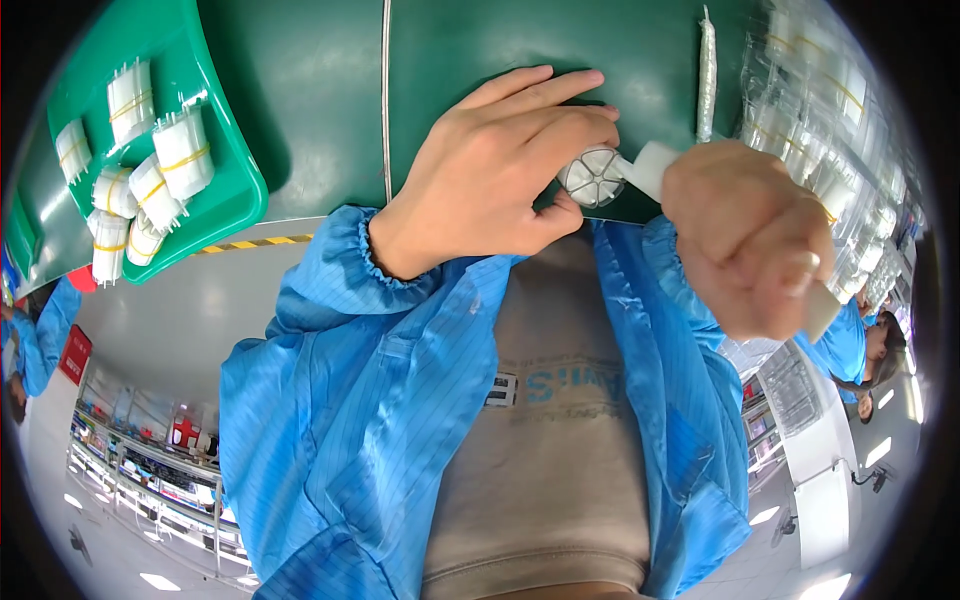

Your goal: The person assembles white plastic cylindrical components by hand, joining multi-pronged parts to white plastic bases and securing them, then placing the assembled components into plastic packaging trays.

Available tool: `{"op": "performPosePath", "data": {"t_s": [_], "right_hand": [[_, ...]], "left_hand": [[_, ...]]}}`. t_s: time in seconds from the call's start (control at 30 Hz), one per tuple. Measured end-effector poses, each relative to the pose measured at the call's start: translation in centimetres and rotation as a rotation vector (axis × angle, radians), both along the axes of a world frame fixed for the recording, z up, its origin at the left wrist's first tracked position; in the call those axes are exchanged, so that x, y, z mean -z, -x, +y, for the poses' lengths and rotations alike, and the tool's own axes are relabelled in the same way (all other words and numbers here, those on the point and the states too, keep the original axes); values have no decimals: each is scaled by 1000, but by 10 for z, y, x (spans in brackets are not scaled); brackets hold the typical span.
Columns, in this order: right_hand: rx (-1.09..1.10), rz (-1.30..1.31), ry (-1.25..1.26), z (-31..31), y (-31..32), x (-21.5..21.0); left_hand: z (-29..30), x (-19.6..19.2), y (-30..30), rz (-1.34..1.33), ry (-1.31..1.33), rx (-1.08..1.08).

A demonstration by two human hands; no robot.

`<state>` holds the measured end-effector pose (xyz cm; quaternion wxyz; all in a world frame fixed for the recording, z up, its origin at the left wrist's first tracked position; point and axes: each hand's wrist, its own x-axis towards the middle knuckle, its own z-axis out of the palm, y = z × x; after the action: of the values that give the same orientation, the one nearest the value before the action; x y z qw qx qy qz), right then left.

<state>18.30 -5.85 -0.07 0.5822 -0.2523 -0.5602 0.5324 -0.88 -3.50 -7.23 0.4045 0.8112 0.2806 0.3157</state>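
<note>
My left hand (510, 150) pinches a small round white part (593, 177) between thumb and forefinger, with the other fingers stretched out above the green bench. Dark lines split the face of this part into wedge-like segments. My right hand (755, 235), a little blurred, is closed around a white-handled tool (655, 170). The narrow pale front end of that tool meets the right side of the round part. Most of its handle is hidden in my fist, and the back end sticks out below it.
A green tray (225, 170) at the left holds several bundles of white tubes (183, 155) tied with yellow bands. Clear plastic bags of similar bundles (800, 120) lie at the right. Near them is a thin wrapped stick (707, 80) on the green bench (480, 40). Other people in blue sit farther off.
</note>
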Motion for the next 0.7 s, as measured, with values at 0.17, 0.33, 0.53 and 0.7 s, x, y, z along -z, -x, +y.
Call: {"op": "performPosePath", "data": {"t_s": [0.17,0.33,0.53,0.7], "right_hand": [[159,-411,-102,-1,18,-4],[120,-158,-23,-2,10,2],[21,38,66,-3,4,-4],[31,5,76,0,6,0]], "left_hand": [[1,-2,1,-9,4,13],[1,-8,6,-11,76,-80],[4,1,11,-119,84,44],[3,-1,8,-109,76,18]]}}
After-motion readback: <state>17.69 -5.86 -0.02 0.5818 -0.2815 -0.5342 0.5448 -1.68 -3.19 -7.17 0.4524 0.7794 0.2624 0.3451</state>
